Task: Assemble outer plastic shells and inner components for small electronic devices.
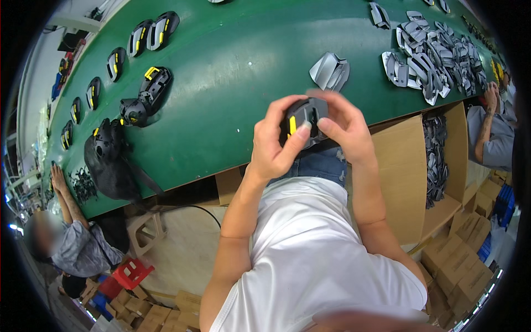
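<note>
Black and grey plastic, marked by a yellow strip, forms the rounded part [303, 112] held in both hands at the near edge of the long, glossy green surface [221, 72]. The left hand [270, 138] has its fingers clamped on the part's left side, thumb laid across the face near the strip. The right hand [348, 124] grips the opposite side, thumb pressed against it and fingers curled over the far end, partly blurred.

Just beyond the hands lies an angular, silver-grey plastic shell [330, 71]. Farther right, similar grey plastic pieces [442, 58] are heaped above an open brown cardboard box [399, 171] containing dark parts [436, 160]. Toward the left, a black piece with a yellow clip [154, 86] lies near a spaced row of black-and-yellow rounded parts [93, 93]. Co-workers' hands rest at both ends: one at left [58, 178], another at right [491, 97].
</note>
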The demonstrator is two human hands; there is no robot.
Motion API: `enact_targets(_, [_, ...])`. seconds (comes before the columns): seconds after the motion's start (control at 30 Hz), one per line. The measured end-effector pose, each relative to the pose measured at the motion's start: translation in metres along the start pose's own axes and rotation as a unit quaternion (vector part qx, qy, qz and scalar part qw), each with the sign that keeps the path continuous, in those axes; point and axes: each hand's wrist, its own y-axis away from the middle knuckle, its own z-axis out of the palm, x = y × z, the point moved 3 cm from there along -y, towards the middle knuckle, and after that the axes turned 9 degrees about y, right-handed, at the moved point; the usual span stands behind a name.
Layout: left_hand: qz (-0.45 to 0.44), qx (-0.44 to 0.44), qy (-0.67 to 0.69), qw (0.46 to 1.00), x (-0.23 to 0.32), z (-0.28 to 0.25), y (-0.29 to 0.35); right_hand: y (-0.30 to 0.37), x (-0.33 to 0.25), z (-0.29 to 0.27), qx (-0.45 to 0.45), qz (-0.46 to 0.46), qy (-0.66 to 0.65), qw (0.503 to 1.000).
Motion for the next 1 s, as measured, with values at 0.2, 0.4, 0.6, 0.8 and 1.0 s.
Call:
enact_targets(0.2, [-0.016, -0.018, -0.073, 0.997, 0.014, 0.002, 0.001, 0.013, -0.004, -0.005, -0.007, -0.027, 0.073, 0.997])
enact_targets(0.4, [0.065, -0.047, -0.139, 0.987, 0.02, 0.005, 0.002, 0.019, -0.007, -0.006, -0.012, -0.036, 0.028, 0.999])
enact_targets(0.6, [0.067, -0.072, -0.058, 0.993, 0.019, 0.007, 0.001, 0.021, -0.018, -0.005, -0.041, -0.071, 0.036, 0.996])
enact_targets(0.8, [-0.019, 0.074, 0.012, 0.997, 0.012, 0.003, 0.006, 0.021, -0.028, 0.008, -0.077, -0.154, 0.207, 0.963])
enact_targets(1.0, [-0.056, 0.043, -0.079, 0.994, 0.023, 0.011, -0.005, 0.023, -0.019, 0.005, -0.106, 0.004, 0.033, 0.994])
